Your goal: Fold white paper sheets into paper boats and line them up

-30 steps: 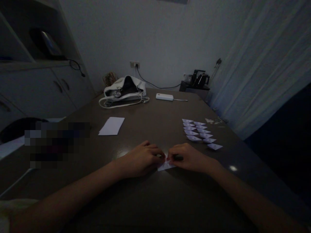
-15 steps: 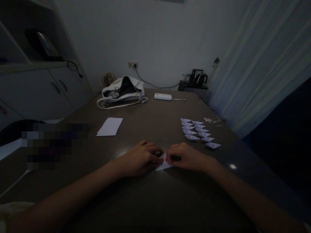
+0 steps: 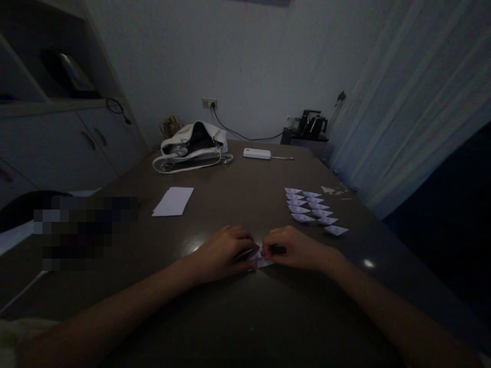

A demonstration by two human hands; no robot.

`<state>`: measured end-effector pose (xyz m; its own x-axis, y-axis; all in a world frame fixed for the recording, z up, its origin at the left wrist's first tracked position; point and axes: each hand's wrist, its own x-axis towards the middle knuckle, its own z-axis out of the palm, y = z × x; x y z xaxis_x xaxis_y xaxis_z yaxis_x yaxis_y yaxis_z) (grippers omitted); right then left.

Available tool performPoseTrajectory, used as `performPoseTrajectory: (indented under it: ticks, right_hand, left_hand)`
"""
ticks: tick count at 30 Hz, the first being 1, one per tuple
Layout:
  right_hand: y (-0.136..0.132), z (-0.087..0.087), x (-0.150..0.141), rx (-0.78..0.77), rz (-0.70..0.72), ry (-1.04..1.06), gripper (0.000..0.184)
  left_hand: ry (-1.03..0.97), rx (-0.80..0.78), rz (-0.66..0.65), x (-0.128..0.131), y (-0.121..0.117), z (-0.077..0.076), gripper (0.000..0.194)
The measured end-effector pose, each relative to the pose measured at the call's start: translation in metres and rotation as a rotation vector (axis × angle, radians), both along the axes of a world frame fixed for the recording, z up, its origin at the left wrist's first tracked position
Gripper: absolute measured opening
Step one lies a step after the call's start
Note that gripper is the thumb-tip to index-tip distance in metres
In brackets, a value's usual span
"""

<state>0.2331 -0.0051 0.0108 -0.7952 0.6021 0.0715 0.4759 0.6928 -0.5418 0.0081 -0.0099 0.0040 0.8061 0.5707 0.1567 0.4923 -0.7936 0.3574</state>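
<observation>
A small folded piece of white paper (image 3: 264, 262) lies on the dark table in front of me, partly hidden by my fingers. My left hand (image 3: 227, 254) holds its left side, the thumb low at the near edge and the fingers curved over the top. Pinched at the paper's right side, my right hand (image 3: 288, 248) has thumb and forefinger pressed together. To the right stand two rows of folded paper boats (image 3: 303, 218). A stack of white paper sheets (image 3: 174, 201) rests to the left.
A white handbag (image 3: 195, 145) and a white power bank (image 3: 257, 153) with a short cable sit at the table's far end. Paper scraps (image 3: 333, 190) lie by the right edge. Beyond are a black kettle (image 3: 317, 125) and a curtain (image 3: 368, 112).
My left thumb has moved down to the near edge of the paper, and the left fingers have shifted over it. My right hand stays nearly in place, still pinching.
</observation>
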Motion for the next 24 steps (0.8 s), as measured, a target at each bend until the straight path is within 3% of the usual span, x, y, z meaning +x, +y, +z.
performPoseTrajectory:
  ticks: [8,13,21,24]
  right_hand:
    - [0.000,0.001,-0.001,-0.002,-0.006,-0.004,0.013]
    - [0.002,-0.004,0.000,-0.012,-0.032,0.027,0.006]
    - [-0.002,-0.012,-0.009,0.099,-0.322,-0.017,0.007]
    - [-0.006,-0.014,-0.013,0.129,-0.355,-0.032,0.005]
  left_hand:
    - [-0.164,-0.005,0.156,0.009,-0.005,-0.018,0.023]
    - [-0.101,0.103,0.147,0.006,-0.002,-0.021,0.015]
    - [0.034,0.231,0.129,0.008,-0.004,-0.020,0.019]
    - [0.094,0.282,0.112,0.010,-0.006,-0.018,0.019]
